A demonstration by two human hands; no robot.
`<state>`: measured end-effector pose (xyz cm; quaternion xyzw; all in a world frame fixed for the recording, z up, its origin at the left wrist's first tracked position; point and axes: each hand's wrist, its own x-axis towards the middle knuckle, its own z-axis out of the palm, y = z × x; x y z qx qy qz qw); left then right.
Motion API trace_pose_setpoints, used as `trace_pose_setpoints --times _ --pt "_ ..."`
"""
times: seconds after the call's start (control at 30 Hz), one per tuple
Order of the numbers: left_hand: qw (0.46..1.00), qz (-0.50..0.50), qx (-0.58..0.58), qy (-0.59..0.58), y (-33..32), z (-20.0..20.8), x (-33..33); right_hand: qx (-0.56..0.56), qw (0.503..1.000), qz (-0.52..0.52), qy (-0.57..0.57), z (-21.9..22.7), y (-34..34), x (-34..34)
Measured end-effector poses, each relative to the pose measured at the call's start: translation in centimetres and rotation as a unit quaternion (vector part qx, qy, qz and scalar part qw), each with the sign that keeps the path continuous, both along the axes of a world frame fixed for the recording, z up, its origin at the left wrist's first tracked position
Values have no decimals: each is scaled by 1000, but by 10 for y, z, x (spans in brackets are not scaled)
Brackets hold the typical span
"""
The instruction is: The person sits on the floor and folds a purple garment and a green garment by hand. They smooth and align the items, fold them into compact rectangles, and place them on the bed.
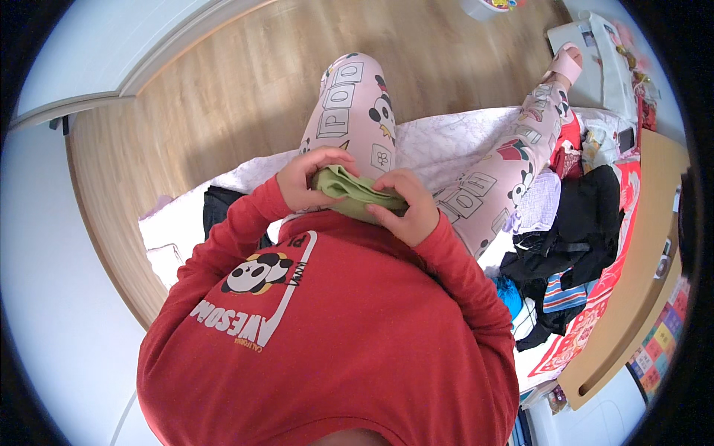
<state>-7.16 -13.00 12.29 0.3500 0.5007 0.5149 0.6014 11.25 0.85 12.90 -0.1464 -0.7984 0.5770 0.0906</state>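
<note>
A light green piece of cloth (355, 191), folded into a thick, layered bundle, is held in front of my belly above my lap. My left hand (303, 182) grips its left end, thumb on the near side and fingers over the far edge. On the opposite end, my right hand (413, 211) pinches the cloth between thumb and fingers. Its folded layers show along the top. What kind of item the cloth is, I cannot tell.
I sit on a bed with a white patterned sheet (461, 126). To my right lie a black garment pile (587, 223), a lilac checked cloth (537, 204) and a striped piece (563, 293). Dark fabric (217, 212) lies left. A wooden headboard (658, 215) edges the right side.
</note>
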Motion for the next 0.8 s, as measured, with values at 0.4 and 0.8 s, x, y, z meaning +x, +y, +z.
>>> trace_pose_setpoints --times 0.4,0.8 --pt "965 -8 -21 261 27 26 18 -28 999 -13 45 24 34 -4" --pt "982 106 155 26 10 -9 -20 62 998 8 -6 3 34 7"
